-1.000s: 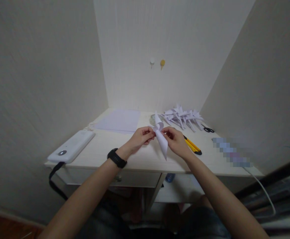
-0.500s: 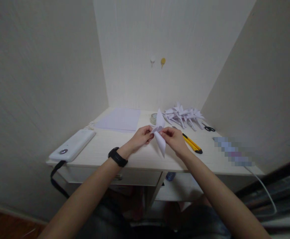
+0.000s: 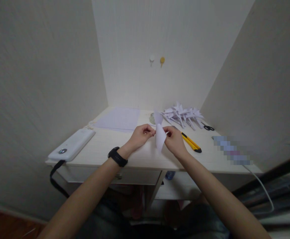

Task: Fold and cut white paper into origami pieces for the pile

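Folded paper piece (image 3: 159,136) pinched mid-air over desk (image 3: 140,156) between left hand (image 3: 141,136) and right hand (image 3: 173,141), both grips closed on it; mid-fold, next crease needing steady fingertip pressure

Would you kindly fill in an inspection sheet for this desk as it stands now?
Surface: pale wooden desk, in an alcove.
Job's things: folded white paper piece, pinched by left hand and right hand above the desk.
Clutter: pile of folded white paper shapes; flat white paper sheets; yellow utility knife; black scissors; white power bank.
Grippers: both hands closed on the paper.
Cables: white cable off the right edge.
Surroundings: cream walls; two wall hooks.
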Demonstrator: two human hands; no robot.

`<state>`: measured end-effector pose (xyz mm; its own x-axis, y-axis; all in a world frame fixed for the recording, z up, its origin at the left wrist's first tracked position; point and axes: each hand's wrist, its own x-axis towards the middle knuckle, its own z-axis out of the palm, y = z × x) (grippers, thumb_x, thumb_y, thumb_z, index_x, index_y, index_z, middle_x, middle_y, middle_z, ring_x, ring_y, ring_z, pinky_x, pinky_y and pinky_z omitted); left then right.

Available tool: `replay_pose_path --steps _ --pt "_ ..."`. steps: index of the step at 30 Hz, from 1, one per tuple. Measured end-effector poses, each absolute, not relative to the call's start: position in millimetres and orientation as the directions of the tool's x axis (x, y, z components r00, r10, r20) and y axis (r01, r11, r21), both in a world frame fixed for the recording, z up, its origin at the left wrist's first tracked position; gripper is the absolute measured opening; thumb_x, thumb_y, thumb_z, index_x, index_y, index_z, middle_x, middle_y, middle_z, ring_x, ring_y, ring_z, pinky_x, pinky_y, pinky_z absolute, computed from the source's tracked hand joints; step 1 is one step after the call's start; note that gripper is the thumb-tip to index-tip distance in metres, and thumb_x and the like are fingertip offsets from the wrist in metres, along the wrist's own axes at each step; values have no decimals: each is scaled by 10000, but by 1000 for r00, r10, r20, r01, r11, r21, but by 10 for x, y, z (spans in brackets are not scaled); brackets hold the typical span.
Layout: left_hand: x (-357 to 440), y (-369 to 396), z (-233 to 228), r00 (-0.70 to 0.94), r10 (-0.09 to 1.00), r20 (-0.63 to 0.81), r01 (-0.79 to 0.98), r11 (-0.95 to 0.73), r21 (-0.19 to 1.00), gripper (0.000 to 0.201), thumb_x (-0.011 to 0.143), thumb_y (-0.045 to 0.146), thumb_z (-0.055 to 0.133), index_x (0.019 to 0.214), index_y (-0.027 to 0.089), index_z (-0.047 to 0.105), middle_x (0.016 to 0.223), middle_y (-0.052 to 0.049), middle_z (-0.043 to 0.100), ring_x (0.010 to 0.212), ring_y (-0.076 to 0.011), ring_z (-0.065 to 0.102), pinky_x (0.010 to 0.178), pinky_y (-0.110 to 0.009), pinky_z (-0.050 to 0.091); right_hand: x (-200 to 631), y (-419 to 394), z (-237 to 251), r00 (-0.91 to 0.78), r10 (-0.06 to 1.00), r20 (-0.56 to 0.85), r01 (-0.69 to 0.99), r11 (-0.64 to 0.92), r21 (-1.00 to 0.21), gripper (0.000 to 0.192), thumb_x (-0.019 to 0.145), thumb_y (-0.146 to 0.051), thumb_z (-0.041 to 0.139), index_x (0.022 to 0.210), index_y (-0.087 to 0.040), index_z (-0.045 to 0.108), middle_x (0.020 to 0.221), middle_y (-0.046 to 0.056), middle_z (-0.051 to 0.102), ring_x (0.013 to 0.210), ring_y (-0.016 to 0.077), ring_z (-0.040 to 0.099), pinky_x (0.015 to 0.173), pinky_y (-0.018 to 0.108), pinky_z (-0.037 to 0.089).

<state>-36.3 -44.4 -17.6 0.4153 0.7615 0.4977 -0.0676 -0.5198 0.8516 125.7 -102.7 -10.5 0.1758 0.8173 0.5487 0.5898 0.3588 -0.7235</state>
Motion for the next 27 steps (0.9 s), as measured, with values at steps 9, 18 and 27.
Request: replay_pose_path --steps 9,18,27 --pt "-341 -507 -119 393 779 490 -9 -529 849 397 870 499 579 634 185 522 558 12 517 622 -133 524 583 -242 416 1204 -993 -216 209 763 612 494 458 -740 199 816 -298 508 860 -178 661 801 52 642 678 182 562 616 299 428" --pt "-349 -495 -141 358 725 589 45 -643 764 272 880 394 580 728 168 589 687 -6 606 671 -132 546 656 -259 436 1166 -996 -188 235 882 408 217 362 -907 230 653 -345 711 809 -176 703 785 42 700 633 169 548 616 296 427" --pt "-315 -622 -67 363 642 675 275 -766 581 188 902 301 556 762 178 585 750 -21 627 721 -151 561 644 -259 430 1287 -989 -115 78 995 55 -257 73 -964 210 511 -306 773 620 -167 658 521 -18 589 456 83 414 466 229 319"
